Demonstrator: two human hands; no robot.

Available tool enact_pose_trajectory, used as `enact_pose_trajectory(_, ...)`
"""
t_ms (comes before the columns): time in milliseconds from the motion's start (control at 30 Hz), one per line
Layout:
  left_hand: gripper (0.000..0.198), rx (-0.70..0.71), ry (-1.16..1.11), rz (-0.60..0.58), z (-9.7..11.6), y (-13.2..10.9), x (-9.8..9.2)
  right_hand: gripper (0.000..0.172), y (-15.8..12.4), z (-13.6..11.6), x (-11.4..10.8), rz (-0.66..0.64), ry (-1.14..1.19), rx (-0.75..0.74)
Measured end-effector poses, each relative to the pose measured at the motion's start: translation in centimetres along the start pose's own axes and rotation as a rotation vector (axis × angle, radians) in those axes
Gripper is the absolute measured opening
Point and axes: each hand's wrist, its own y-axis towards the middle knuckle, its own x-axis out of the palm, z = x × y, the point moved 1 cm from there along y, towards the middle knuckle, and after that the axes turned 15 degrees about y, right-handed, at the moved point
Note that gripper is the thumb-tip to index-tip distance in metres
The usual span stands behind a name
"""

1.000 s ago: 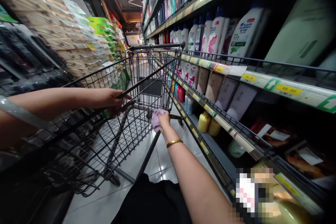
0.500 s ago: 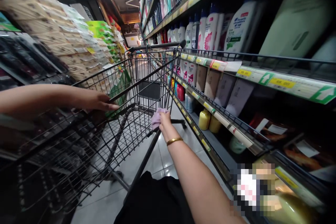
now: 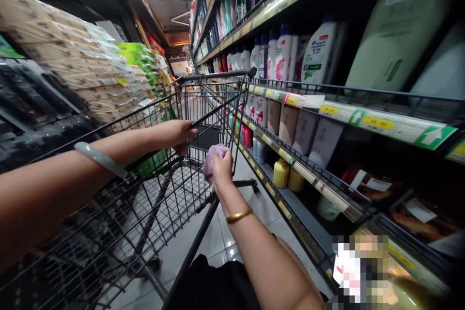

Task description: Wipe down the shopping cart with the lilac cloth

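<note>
A purple cloth (image 3: 210, 163) is bunched up in my right hand (image 3: 223, 164), whose fingers are closed around it. The cloth is against or just in front of the wire side of a dark metal shopping cart (image 3: 160, 225); whether they touch is hard to tell. My left hand (image 3: 178, 134) reaches across the cart, its fingers curled over the near upper rail (image 3: 214, 112). Part of the left fingers is hidden behind the rail. Inside the cart, something green (image 3: 154, 162) shows through the wires below my left forearm.
Shelves of shampoo bottles (image 3: 283, 58) run along the right, close to the cart, with price strips (image 3: 378, 121) on their edges. Yellow jars (image 3: 281, 173) stand on a low shelf. Stacked packs (image 3: 72, 63) line the left. Light tiles (image 3: 218, 237) cover the floor.
My left hand has moved right and forward along the cart, from loosely extended fingers to curled ones at the rail. My right hand has lifted the cloth slightly, moving a little left.
</note>
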Motion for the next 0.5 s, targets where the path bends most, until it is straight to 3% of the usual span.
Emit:
enact_pose_trajectory(133,0.021,0.009,-0.052,0.009,-1.0,-0.4,0.7,0.029,-1.1,-3.4,2.5,-0.265,-0.007,-0.361)
enact_pose_trajectory(200,0.020,0.021,-0.069,0.014,-1.3,-0.8,1.0,0.027,-0.6,-4.3,2.7,-0.369,-0.062,-0.506)
enact_pose_trajectory(267,0.023,0.019,-0.085,0.008,-1.6,-1.3,1.3,0.026,0.7,-4.3,1.9,-0.330,-0.110,-0.504)
enact_pose_trajectory(400,0.032,0.001,-0.121,-0.012,-2.0,-2.2,1.8,0.026,3.2,-4.1,-0.1,-0.023,-0.131,-0.296)
enact_pose_trajectory(467,0.040,0.023,-0.178,-0.058,-2.2,-2.5,1.8,0.025,2.8,-5.2,0.1,-0.007,-0.124,-0.342)
enact_pose_trajectory(500,0.046,0.035,-0.211,-0.100,-2.3,-2.6,1.7,0.025,2.2,-6.0,0.5,-0.066,-0.118,-0.415)
